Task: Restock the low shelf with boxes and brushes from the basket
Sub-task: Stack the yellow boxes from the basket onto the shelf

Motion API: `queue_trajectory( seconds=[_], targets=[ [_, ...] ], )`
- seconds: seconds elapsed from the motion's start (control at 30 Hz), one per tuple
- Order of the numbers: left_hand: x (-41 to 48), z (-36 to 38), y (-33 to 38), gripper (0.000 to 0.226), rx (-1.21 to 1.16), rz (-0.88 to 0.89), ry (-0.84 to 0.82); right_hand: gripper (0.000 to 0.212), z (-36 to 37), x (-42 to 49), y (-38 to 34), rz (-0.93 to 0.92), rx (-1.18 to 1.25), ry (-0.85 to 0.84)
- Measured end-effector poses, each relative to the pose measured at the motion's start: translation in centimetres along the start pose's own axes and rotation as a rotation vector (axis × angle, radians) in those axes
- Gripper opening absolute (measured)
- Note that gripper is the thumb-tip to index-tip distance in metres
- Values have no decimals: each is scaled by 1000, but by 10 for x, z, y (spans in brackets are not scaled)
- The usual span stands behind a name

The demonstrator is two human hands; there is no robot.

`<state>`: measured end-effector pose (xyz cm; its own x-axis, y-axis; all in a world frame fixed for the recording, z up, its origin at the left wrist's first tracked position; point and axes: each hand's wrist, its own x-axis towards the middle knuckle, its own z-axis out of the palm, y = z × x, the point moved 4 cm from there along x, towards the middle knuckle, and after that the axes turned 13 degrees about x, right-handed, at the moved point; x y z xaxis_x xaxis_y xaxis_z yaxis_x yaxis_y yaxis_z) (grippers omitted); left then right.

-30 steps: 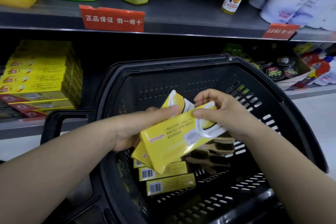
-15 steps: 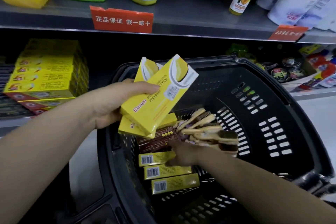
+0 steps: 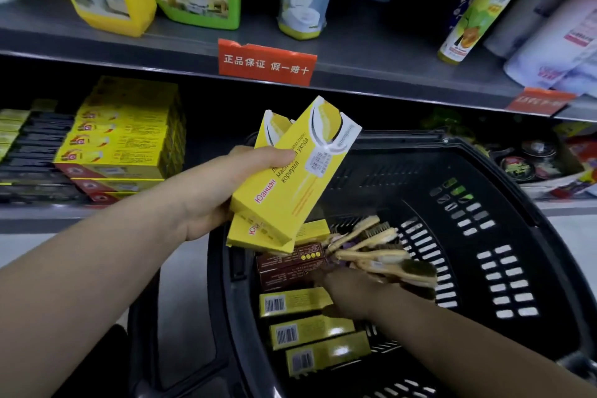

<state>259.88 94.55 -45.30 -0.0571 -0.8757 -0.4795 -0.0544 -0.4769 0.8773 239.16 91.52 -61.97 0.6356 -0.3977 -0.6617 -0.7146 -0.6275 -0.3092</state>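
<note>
My left hand [image 3: 210, 191] grips two yellow boxes [image 3: 290, 178], tilted upward over the left rim of the black basket [image 3: 484, 152]. My right hand [image 3: 349, 294] is down inside the basket, its thumb and fingers closed on the right end of a yellow box [image 3: 290, 300]. Below that box lie two more yellow boxes [image 3: 310, 333]. A brown box [image 3: 284, 265] and a bundle of wooden brushes [image 3: 378, 249] lie just behind my right hand. The low shelf [image 3: 48, 213] holds a stack of yellow boxes [image 3: 122, 139] at the left.
An upper shelf [image 3: 355, 74] carries cleaner bottles and red price tags. Round tins [image 3: 523, 165] sit on the low shelf behind the basket at the right. A dark gap opens on the low shelf between the stacked boxes and the basket.
A second ago both hands held the yellow boxes over the basket. My left hand has since lifted them up and left, while my right hand let go and dropped into the basket.
</note>
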Motion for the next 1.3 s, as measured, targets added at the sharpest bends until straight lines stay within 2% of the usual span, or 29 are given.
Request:
queue_trajectory(
  seconds=[0.1, 0.2, 0.37, 0.47, 0.53, 0.63, 0.7, 0.8, 0.83, 0.9, 0.97, 1.13, 1.23, 1.3],
  targets=[
    [-2, -5, -2, 74, 25, 24, 32, 84, 6, 11, 8, 89, 103, -111],
    [-3, -6, -4, 74, 40, 44, 31, 94, 22, 27, 2, 82, 169, -220],
    [-1, -8, -9, 74, 67, 34, 36, 89, 32, 31, -1, 32, 205, -207],
    [0, -9, -10, 73, 76, 38, 34, 71, 23, 24, -5, 22, 119, -193],
    [2, -11, -11, 72, 91, 32, 39, 56, 5, 13, -7, 12, 78, -95],
    [4, -19, -13, 65, 66, 12, 51, 58, -42, -25, -3, 39, 170, 142],
    [4, -31, -15, 73, 38, 1, 90, 55, -78, -58, -7, -80, 249, 405],
    [-2, -51, -17, 87, -12, -28, 168, 51, -119, -113, -28, -284, 236, 941],
    [-5, -54, -17, 87, -38, -40, 191, 53, -126, -125, -36, -304, 237, 1083],
    [-12, -60, -15, 70, -83, -31, 253, 53, -133, -134, -55, -364, 250, 1263],
    [-20, -64, -16, 47, -111, -37, 351, 45, -138, -129, -77, -467, 252, 1346],
    [-44, -69, -16, 55, -230, 43, 383, 42, -151, -91, -131, -612, 241, 1447],
    [-48, -76, -21, 68, -328, 10, 431, 52, -158, -67, -149, -563, 389, 1334],
    [-48, -79, -26, 58, -391, -22, 453, 59, -159, -56, -159, -544, 653, 1131]
  ],
)
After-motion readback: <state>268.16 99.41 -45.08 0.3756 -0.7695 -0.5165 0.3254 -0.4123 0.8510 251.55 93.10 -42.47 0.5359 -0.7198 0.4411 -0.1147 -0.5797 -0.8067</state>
